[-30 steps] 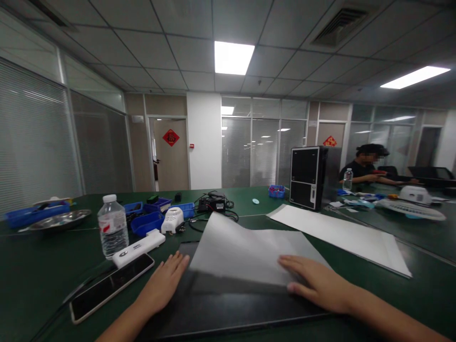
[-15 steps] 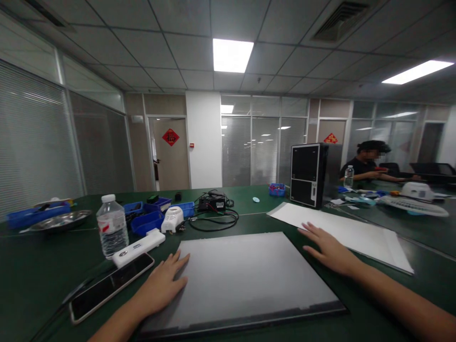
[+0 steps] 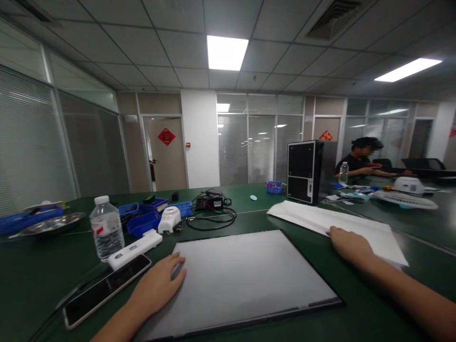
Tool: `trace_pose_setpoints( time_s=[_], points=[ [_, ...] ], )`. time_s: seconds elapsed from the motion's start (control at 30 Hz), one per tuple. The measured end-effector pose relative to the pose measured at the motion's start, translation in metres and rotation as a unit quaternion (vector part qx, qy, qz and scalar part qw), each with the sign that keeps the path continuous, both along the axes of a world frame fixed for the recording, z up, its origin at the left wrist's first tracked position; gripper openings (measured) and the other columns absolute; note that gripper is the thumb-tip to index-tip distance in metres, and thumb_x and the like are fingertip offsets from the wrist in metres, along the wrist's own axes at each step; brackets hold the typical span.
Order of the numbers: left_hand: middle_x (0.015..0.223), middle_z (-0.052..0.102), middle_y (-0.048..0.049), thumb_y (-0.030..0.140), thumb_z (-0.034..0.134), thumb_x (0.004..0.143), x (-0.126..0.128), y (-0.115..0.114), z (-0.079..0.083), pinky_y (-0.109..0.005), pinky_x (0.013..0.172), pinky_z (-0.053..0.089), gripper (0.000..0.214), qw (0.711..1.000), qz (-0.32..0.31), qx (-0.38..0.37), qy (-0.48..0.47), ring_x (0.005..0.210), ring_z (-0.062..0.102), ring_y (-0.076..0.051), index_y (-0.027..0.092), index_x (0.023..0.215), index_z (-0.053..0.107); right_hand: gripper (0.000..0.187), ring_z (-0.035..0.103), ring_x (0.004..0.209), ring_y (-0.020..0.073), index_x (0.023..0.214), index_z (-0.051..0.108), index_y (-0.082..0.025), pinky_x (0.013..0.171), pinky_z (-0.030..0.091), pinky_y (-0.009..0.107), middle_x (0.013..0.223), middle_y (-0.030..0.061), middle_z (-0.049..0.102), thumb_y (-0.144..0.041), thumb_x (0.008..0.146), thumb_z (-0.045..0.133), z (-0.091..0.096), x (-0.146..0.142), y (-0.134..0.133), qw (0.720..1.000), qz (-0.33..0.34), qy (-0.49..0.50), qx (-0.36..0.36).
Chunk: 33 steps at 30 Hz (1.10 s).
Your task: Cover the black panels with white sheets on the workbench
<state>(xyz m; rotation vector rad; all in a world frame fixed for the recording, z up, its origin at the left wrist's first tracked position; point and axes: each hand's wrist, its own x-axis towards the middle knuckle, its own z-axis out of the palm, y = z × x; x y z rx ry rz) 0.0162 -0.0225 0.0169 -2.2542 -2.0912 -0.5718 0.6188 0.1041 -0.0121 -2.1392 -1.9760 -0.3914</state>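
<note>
A flat grey panel [image 3: 242,280] with a thin black border lies on the green table in front of me. My left hand [image 3: 159,281] rests over its left edge, fingers stretched out and thumb apart. To the right, my right hand [image 3: 351,244] has its fingers closed on the near edge of a white sheet [image 3: 370,230], which seems to be in more than one layer. The sheet's near edge is slightly raised and bent. My fingertips there are partly hidden.
Left of the panel are a phone [image 3: 107,290], a white power strip [image 3: 135,249] and a water bottle [image 3: 107,228]. Behind stand blue bins [image 3: 143,223], a white charger [image 3: 169,219] and a black adapter with cables [image 3: 209,203]. A computer tower [image 3: 302,171] stands beyond the sheet; a person [image 3: 363,159] sits farther right.
My right hand has moved right from above the table beside the panel and closed on the white sheet's edge. The sheet is now bent. My left hand stays on the panel, its fingers closer together.
</note>
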Motion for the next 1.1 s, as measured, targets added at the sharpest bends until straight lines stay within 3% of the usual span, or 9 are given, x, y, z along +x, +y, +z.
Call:
trace_pose_setpoints(
  time_s=[0.17, 0.3, 0.37, 0.47, 0.53, 0.67, 0.73, 0.9, 1.1],
  points=[
    [0.143, 0.058, -0.0105, 0.051, 0.045, 0.09, -0.002, 0.003, -0.004, -0.048, 0.115, 0.035, 0.052, 1.0, -0.012, 0.004, -0.011, 0.135, 0.05, -0.031, 0.022, 0.127, 0.068, 0.03, 0.066, 0.083, 0.0308, 0.104, 0.056, -0.017, 0.068, 0.043, 0.04, 0.095, 0.016, 0.068, -0.027, 0.095, 0.029, 0.016, -0.045, -0.019, 0.997, 0.065, -0.03, 0.003],
    [0.144, 0.058, -0.0104, 0.054, 0.044, 0.091, -0.003, 0.006, -0.008, -0.048, 0.117, 0.033, 0.053, 0.999, -0.019, 0.008, -0.027, 0.138, 0.046, -0.03, 0.022, 0.125, 0.069, 0.038, 0.066, 0.08, 0.0289, 0.106, 0.057, -0.019, 0.067, 0.042, 0.037, 0.092, 0.0133, 0.07, -0.037, 0.1, 0.024, 0.031, -0.086, -0.044, 0.987, 0.157, -0.038, 0.003],
    [0.143, 0.059, -0.0099, 0.054, 0.042, 0.092, -0.003, 0.008, -0.009, -0.047, 0.117, 0.032, 0.052, 0.999, -0.021, 0.009, -0.036, 0.138, 0.047, -0.029, 0.022, 0.124, 0.069, 0.039, 0.066, 0.082, 0.0268, 0.106, 0.058, -0.021, 0.07, 0.043, 0.037, 0.094, 0.0106, 0.07, -0.04, 0.101, 0.024, 0.037, -0.103, -0.058, 0.969, 0.243, -0.036, -0.009],
    [0.142, 0.06, -0.0098, 0.053, 0.036, 0.094, -0.004, 0.008, -0.011, -0.046, 0.117, 0.033, 0.055, 0.999, -0.017, 0.009, -0.049, 0.138, 0.047, -0.028, 0.02, 0.125, 0.068, 0.039, 0.065, 0.084, 0.0222, 0.106, 0.061, -0.022, 0.075, 0.044, 0.035, 0.092, 0.007, 0.07, -0.041, 0.102, 0.027, 0.043, -0.12, -0.076, 0.918, 0.392, -0.03, -0.047],
    [0.141, 0.06, -0.0105, 0.055, 0.033, 0.095, -0.004, 0.008, -0.011, -0.046, 0.117, 0.033, 0.06, 0.998, -0.012, 0.009, -0.057, 0.138, 0.047, -0.028, 0.017, 0.129, 0.064, 0.039, 0.065, 0.088, 0.0209, 0.109, 0.063, -0.022, 0.08, 0.046, 0.035, 0.097, 0.0073, 0.07, -0.041, 0.102, 0.029, 0.045, -0.125, -0.081, 0.893, 0.446, -0.018, -0.054],
    [0.146, 0.055, -0.0123, 0.059, 0.029, 0.096, -0.003, 0.007, -0.009, -0.046, 0.118, 0.031, 0.069, 0.998, -0.004, 0.008, -0.068, 0.138, 0.046, -0.029, 0.013, 0.14, 0.054, 0.043, 0.063, 0.107, 0.024, 0.12, 0.066, -0.023, 0.095, 0.046, 0.041, 0.117, 0.0091, 0.068, -0.047, 0.1, 0.035, 0.042, -0.121, -0.075, 0.914, 0.403, 0.041, -0.026],
    [0.148, 0.052, -0.013, 0.06, 0.028, 0.096, -0.002, 0.006, -0.009, -0.046, 0.119, 0.03, 0.071, 0.997, -0.003, 0.006, -0.071, 0.138, 0.046, -0.029, 0.011, 0.142, 0.051, 0.045, 0.06, 0.115, 0.0244, 0.12, 0.068, -0.025, 0.101, 0.045, 0.043, 0.124, 0.0074, 0.066, -0.05, 0.099, 0.037, 0.039, -0.114, -0.067, 0.919, 0.385, 0.069, -0.046],
    [0.148, 0.053, -0.0128, 0.061, 0.028, 0.095, -0.001, 0.006, -0.01, -0.047, 0.119, 0.03, 0.071, 0.997, -0.011, 0.004, -0.072, 0.139, 0.045, -0.03, 0.012, 0.14, 0.054, 0.039, 0.055, 0.125, 0.0226, 0.121, 0.069, -0.032, 0.109, 0.042, 0.045, 0.134, 0.0026, 0.062, -0.051, 0.098, 0.043, 0.037, -0.106, -0.066, 0.902, 0.409, 0.104, -0.091],
    [0.148, 0.053, -0.0105, 0.059, 0.029, 0.096, -0.002, 0.006, -0.009, -0.048, 0.118, 0.031, 0.065, 0.997, -0.025, 0.014, -0.068, 0.139, 0.045, -0.03, 0.017, 0.135, 0.06, 0.039, 0.049, 0.132, 0.0225, 0.129, 0.063, -0.033, 0.113, 0.038, 0.044, 0.14, 0.0035, 0.056, -0.047, 0.096, 0.05, 0.041, -0.123, -0.084, 0.864, 0.476, 0.114, -0.119]
  ],
)
